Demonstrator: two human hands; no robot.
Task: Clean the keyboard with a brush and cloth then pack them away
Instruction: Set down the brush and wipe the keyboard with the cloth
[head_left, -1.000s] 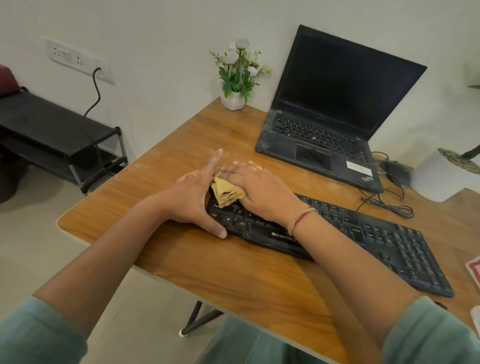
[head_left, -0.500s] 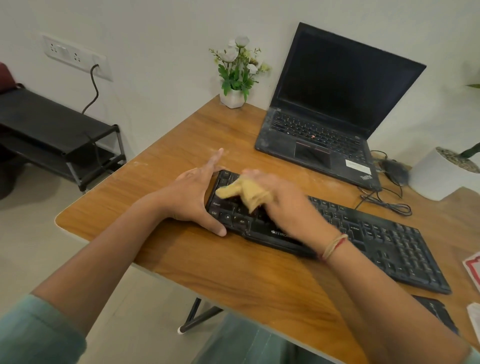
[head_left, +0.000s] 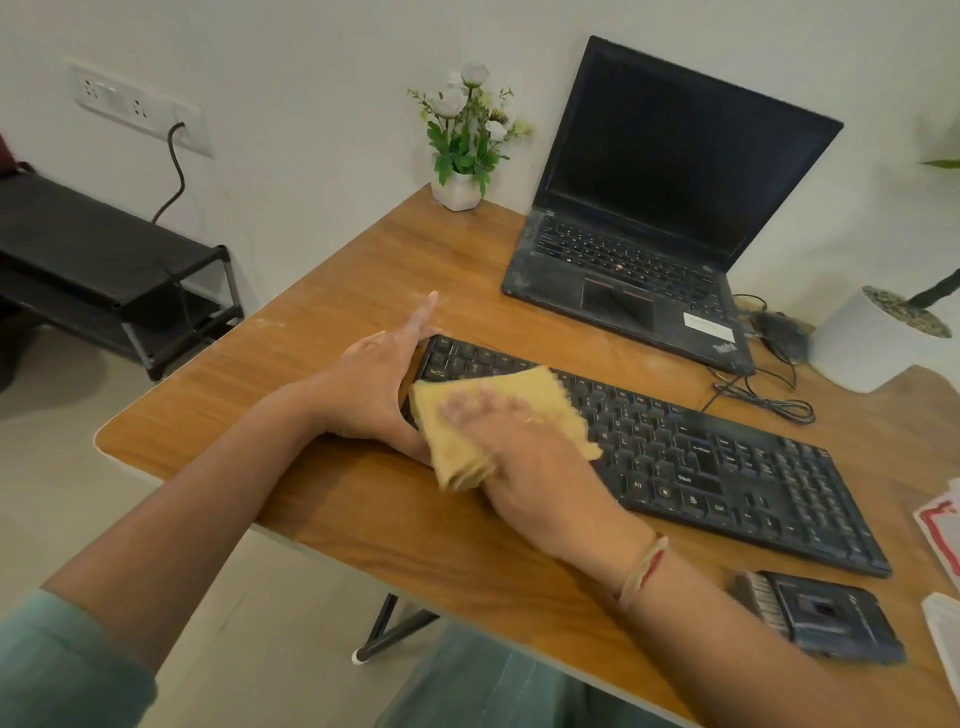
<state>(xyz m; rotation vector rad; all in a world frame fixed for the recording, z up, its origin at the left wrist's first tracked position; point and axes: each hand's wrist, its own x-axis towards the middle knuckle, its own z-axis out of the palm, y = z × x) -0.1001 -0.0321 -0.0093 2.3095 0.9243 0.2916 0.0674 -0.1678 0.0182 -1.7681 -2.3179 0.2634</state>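
A black keyboard (head_left: 691, 457) lies slantwise across the wooden desk (head_left: 322, 525). My left hand (head_left: 374, 387) grips the keyboard's left end, thumb at the near edge and index finger pointing away. My right hand (head_left: 524, 457) presses a yellow cloth (head_left: 524, 395) flat onto the left part of the keys; the hand is blurred from motion. The cloth spreads out past the fingers toward the far side and hangs over the keyboard's near edge. A black brush (head_left: 821, 618) with pale bristles on its left side lies on the desk near my right forearm.
An open black laptop (head_left: 649, 208) stands behind the keyboard. A small flower pot (head_left: 460, 189) sits at the desk's far corner, a white plant pot (head_left: 862, 343) at the right. A mouse (head_left: 779, 332) and cable lie beside the laptop. Papers (head_left: 943, 525) lie at the right edge.
My right hand has dragged the cloth from the keyboard's far left end toward me and slightly right; the cloth has spread out flatter. My left hand still holds the keyboard's end.
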